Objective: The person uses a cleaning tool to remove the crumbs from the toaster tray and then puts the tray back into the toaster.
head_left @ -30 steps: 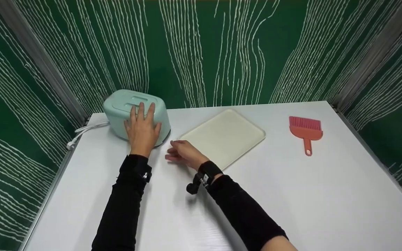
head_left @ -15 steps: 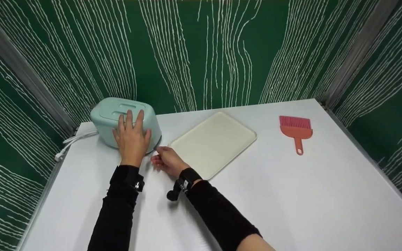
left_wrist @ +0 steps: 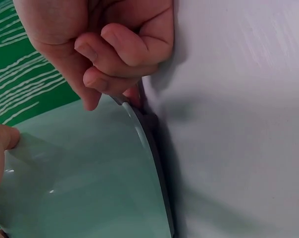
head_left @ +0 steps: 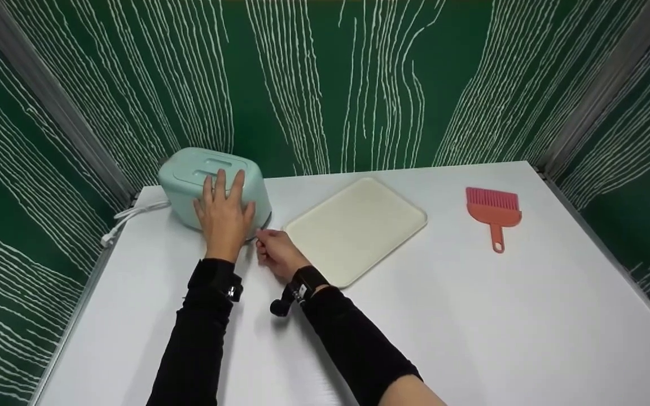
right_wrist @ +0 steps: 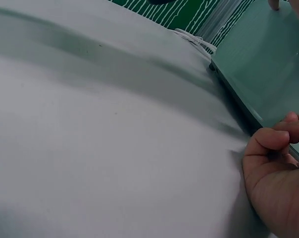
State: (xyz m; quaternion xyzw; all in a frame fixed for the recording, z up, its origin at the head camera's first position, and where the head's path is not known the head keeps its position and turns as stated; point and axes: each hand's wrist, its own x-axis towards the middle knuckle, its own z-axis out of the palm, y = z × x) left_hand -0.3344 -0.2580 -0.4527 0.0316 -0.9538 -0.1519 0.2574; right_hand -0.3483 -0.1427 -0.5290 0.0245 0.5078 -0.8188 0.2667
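Note:
A mint-green toaster (head_left: 189, 197) stands at the back left of the table, its two slots on top. My left hand (head_left: 224, 223) lies spread over the toaster's near side, fingers straight and reaching onto the top. At the toaster's lower right corner is my right hand (head_left: 280, 252), fingers curled and fingertips pinching at the dark base edge. In the left wrist view the right hand (left_wrist: 120, 39) has a fingertip tucked at the base. The right wrist view shows the toaster's dark bottom rim (right_wrist: 238, 101) beside the curled right hand (right_wrist: 278, 173). What lies between those fingertips is hidden.
A cream tray (head_left: 359, 231) lies flat just right of the right hand. Farther right is a coral brush (head_left: 494, 211) with pink bristles. A white cord and plug (head_left: 127, 217) trail left of the toaster. Green walls (head_left: 381, 113) with white lines enclose the white table (head_left: 471, 327).
My right hand has moved left to the toaster's lower corner, and its fingers have curled in. The left hand keeps its place on the toaster. The head view has shifted slightly.

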